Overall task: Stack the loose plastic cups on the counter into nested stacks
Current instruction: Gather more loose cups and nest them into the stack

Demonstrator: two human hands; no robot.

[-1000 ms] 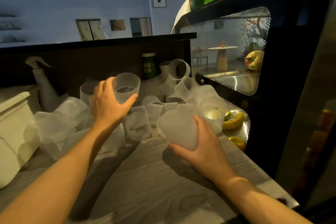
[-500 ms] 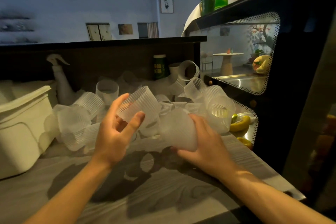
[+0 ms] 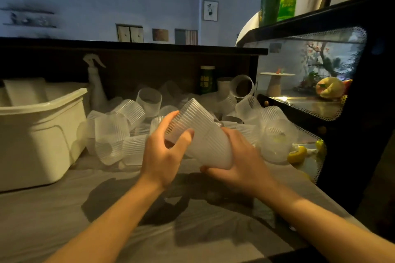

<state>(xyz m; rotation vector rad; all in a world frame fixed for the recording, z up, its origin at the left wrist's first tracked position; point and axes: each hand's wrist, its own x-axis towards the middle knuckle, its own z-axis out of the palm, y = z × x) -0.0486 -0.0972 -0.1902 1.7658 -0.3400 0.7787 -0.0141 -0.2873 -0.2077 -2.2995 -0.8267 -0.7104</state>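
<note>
I have my left hand (image 3: 165,153) pinching a ribbed cup (image 3: 190,119) into the stack (image 3: 210,147) wrapped by my right hand (image 3: 241,160) above the counter (image 3: 106,209); probably light, thin, easily crushed, so I grip the ribbed walls gently.

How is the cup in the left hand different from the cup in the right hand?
The left hand grips a ribbed cup that points up and away; the right hand holds a frosted cup, lower and nearer. The ribbed cup looks clearer, the frosted cup milkier. Both are tilted, translucent plastic, and they meet end to end.
</note>
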